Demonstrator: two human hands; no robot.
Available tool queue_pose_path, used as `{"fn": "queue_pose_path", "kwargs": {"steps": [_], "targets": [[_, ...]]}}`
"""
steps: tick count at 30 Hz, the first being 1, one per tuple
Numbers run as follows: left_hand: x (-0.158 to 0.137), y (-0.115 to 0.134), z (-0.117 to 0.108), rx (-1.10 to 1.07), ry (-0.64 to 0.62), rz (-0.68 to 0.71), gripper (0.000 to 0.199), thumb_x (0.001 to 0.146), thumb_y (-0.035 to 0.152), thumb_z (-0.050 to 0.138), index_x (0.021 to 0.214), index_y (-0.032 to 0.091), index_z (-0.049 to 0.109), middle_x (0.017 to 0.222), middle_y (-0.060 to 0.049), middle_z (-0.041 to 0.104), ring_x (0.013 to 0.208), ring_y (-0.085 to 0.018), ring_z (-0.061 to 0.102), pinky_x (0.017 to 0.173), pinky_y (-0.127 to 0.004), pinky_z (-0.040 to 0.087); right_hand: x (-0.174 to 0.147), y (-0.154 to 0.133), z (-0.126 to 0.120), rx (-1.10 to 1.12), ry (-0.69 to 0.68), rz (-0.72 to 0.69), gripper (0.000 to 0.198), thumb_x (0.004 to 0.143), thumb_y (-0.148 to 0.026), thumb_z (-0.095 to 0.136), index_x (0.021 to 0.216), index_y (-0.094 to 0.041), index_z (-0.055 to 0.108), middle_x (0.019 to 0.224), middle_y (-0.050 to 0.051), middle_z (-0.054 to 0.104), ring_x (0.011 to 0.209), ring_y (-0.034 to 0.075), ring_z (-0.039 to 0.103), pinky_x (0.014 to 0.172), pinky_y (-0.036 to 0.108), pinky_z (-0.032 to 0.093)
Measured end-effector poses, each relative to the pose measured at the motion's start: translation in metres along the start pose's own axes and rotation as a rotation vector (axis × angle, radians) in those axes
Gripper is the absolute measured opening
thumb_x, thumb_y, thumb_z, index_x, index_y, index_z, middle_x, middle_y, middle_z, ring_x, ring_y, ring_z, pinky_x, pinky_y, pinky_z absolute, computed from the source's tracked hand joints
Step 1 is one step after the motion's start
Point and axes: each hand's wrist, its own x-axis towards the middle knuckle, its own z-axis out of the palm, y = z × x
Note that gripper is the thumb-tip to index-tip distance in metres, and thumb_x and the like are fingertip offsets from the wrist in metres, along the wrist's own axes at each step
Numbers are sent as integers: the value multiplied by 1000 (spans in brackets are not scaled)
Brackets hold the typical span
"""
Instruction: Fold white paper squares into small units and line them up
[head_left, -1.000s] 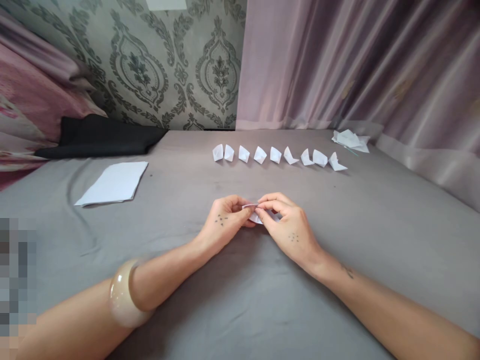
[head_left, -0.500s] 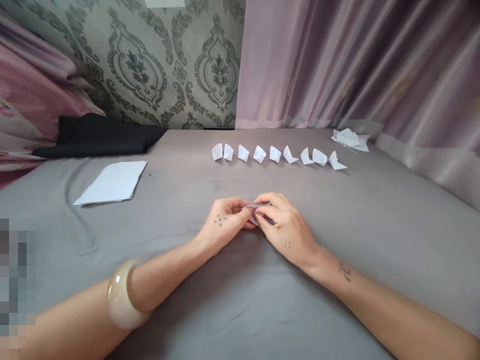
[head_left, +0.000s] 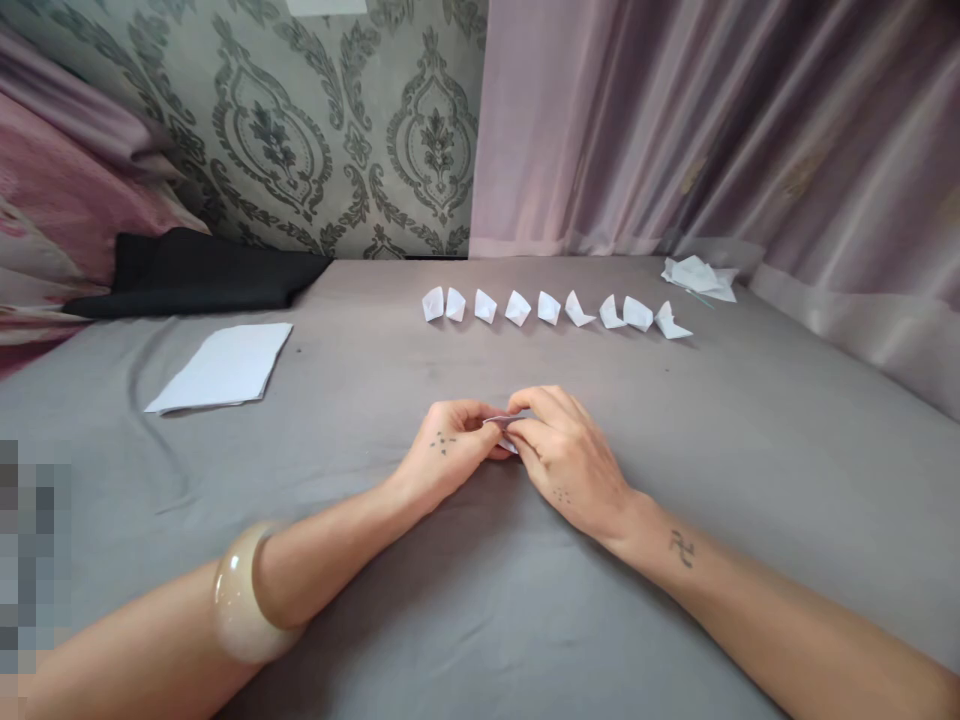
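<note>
Between my fingertips is a small folded piece of white paper [head_left: 508, 442], mostly covered by the fingers. My left hand [head_left: 454, 445] pinches its left side, thumb on top. From the right, my right hand [head_left: 570, 450] grips the same paper, its index finger arched over the upper edge and its thumb below. Both hands rest low over the grey cloth surface [head_left: 405, 630]. Beyond them stands a row of several small folded white paper shapes [head_left: 517, 308], some peaked and some boxlike.
A stack of white paper sheets [head_left: 221, 368] lies at the left. Behind it is a folded black cloth [head_left: 202, 272]. Loose pieces of white paper [head_left: 697, 275] are heaped at the far right, by the pink curtain [head_left: 600, 120]. Patterned wallpaper [head_left: 345, 130] covers the back wall.
My right hand has shifted slightly left and turned, its fingers closing nearer over the folded paper. My left hand has barely moved and keeps its pinch.
</note>
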Motion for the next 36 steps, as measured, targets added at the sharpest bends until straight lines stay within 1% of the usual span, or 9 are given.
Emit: {"fn": "queue_pose_path", "kwargs": {"steps": [4, 10, 13, 18, 21, 24, 27, 30, 36], "targets": [[1, -1, -1, -39, 30, 28, 18, 74, 16, 57, 84, 13, 71, 79, -6, 72, 78, -18, 69, 80, -30, 56, 0, 4, 2, 33, 19, 135, 20, 89, -13, 50, 81, -17, 68, 108, 8, 63, 94, 22, 54, 77, 36, 47], [2, 0, 0, -2, 23, 22, 20, 69, 12, 58, 86, 13, 69, 73, -4, 69, 73, -18, 68, 73, -30, 57, 2, 2, 0, -4, -15, -22, 27, 86, -4, 45, 76, -17, 66, 100, 9, 64, 94, 23, 54, 78, 38, 45], [4, 0, -1, -23, 12, 1, 20, 70, 12, 59, 86, 13, 69, 74, -4, 69, 74, -17, 68, 74, -29, 56, 4, 4, -2, 68, 2, 0, 24, 88, -8, 47, 82, -17, 68, 105, 10, 64, 97, 23, 56, 82, 39, 46], [8, 1, -6, -147, 119, 6, 14, 74, 19, 63, 86, 13, 68, 86, -4, 70, 81, -14, 67, 83, -26, 54, 6, 24, -8, 543, 283, 438, 20, 90, -31, 52, 99, -20, 67, 102, 7, 68, 92, 19, 65, 81, 34, 53], [8, 2, -7, -161, 114, -15, 17, 74, 22, 66, 88, 13, 68, 89, -5, 71, 83, -15, 68, 86, -27, 53, 4, 30, -9, 636, 287, 604, 23, 88, -33, 53, 100, -18, 66, 91, 7, 71, 82, 19, 68, 72, 34, 55], [8, 3, -7, -166, 129, -24, 18, 73, 22, 66, 88, 13, 69, 88, -5, 71, 81, -15, 68, 85, -27, 53, 2, 25, -8, 533, 267, 469, 18, 83, -17, 51, 96, -20, 64, 94, 6, 68, 81, 17, 66, 71, 31, 54], [9, 1, -8, -190, 134, -6, 17, 72, 20, 66, 87, 13, 69, 86, -4, 71, 81, -14, 68, 84, -27, 54, -2, 20, -7, 345, 208, 244, 32, 76, -6, 47, 98, -22, 63, 106, 6, 62, 85, 16, 63, 73, 29, 52], [10, -1, -9, -215, 110, 19, 14, 71, 19, 66, 84, 13, 69, 85, -4, 71, 82, -15, 67, 84, -28, 55, -5, 20, -4, 186, 95, 157, 32, 81, -9, 48, 104, -24, 64, 114, 7, 58, 81, 15, 62, 72, 30, 51], [8, 3, -9, -174, 62, 20, 14, 77, 21, 63, 83, 11, 70, 84, -7, 71, 84, -16, 67, 81, -27, 56, -6, 24, -3, 117, -28, 71, 29, 91, -13, 43, 102, -26, 67, 104, 5, 61, 85, 15, 61, 73, 28, 51]]}}
